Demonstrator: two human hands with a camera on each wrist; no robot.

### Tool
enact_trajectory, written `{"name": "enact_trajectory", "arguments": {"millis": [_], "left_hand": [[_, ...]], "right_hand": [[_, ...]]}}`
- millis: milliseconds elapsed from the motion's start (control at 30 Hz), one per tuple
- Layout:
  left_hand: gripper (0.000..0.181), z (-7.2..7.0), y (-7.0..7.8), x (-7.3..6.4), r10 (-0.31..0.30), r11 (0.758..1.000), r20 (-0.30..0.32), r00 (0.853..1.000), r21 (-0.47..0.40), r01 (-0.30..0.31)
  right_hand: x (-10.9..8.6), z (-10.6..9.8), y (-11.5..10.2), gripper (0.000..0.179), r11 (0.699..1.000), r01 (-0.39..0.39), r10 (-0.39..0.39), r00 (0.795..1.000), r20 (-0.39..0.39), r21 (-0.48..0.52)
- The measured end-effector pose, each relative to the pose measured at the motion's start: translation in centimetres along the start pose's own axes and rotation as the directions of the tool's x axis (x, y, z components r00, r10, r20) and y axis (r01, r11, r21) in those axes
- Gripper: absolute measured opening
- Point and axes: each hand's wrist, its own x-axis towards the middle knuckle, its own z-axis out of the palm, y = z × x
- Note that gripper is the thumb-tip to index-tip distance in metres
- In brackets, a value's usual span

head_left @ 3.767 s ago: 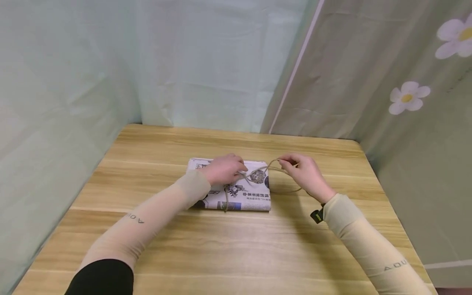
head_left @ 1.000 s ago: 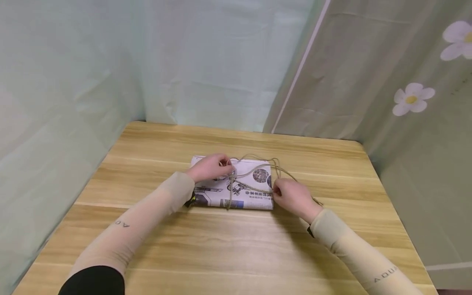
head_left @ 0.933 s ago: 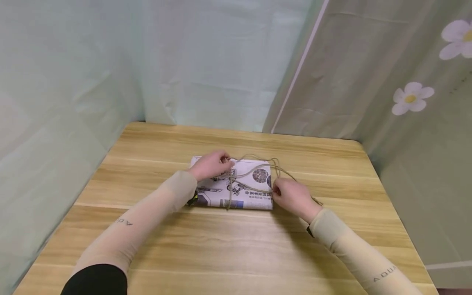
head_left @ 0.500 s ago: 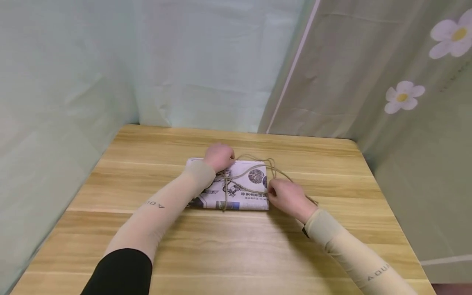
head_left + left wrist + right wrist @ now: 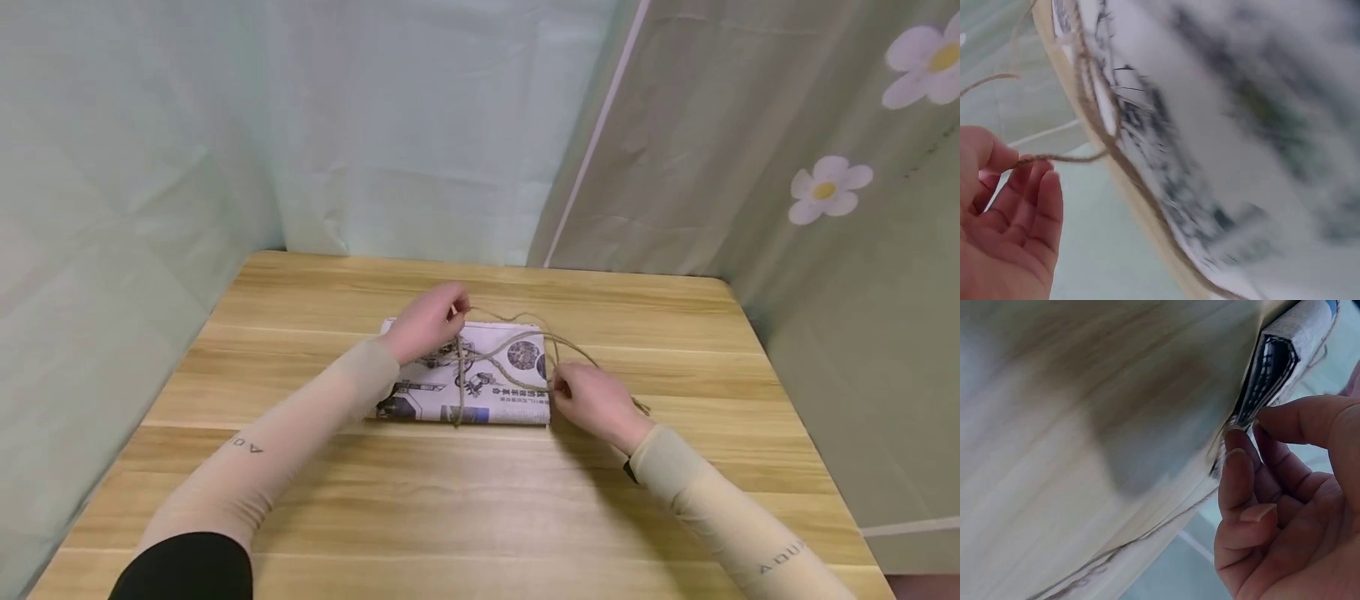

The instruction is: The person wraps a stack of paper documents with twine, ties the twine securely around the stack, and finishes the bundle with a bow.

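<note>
A flat newspaper-wrapped package (image 5: 517, 410) lies on the table, with brown twine (image 5: 459, 392) running across its top from front to back. My left hand (image 5: 429, 323) is over the package's far edge and pinches a strand of the twine between thumb and fingertips. In the left wrist view that strand (image 5: 1066, 159) stretches from the fingertips to the crossing twine. At the package's right edge, my right hand (image 5: 596, 402) pinches another part of the twine. The right wrist view shows its thumb and index finger (image 5: 1238, 465) together by the package's folded end (image 5: 1272, 362).
Loose twine loops (image 5: 573, 346) arc past the package's right side, their ends lying beyond the right hand. The wooden table (image 5: 480, 517) reaches back to a pale curtain (image 5: 435, 133), and a flower-patterned curtain (image 5: 825, 192) hangs at the right.
My left hand has moved from the twine crossing to the far edge, dipped there and risen with a strand. My right hand came down to the package's right edge earlier and has stayed there.
</note>
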Motion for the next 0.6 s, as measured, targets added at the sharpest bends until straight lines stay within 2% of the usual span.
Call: {"name": "enact_trajectory", "arguments": {"millis": [100, 267, 433, 600], "left_hand": [[0.014, -0.2, -0.6, -1.5, -0.003, 1.0, 0.036, 0.999, -0.016, 0.004], [0.01, 0.4, -1.8, -2.9, -0.009, 1.0, 0.15, 0.989, 0.023, 0.005], [0.01, 0.8, -2.3, -3.3, -0.011, 0.998, 0.212, 0.977, 0.067, -0.004], [0.028, 0.6, -1.3, -3.3, -0.016, 0.996, 0.245, 0.969, 0.086, -0.005]], "right_hand": [[-0.8, -0.3, 1.0, 0.006, 1.0, -0.026, 0.026, 1.0, -0.002, 0.011], [-2.5, -0.8, 3.1, 0.007, 0.998, -0.056, 0.057, 0.998, -0.034, 0.004], [-4.2, -1.4, 4.7, 0.006, 0.995, -0.101, 0.101, 0.993, -0.061, 0.003], [-5.3, -1.7, 5.2, 0.004, 0.991, -0.131, 0.131, 0.988, -0.076, 0.011]]}}
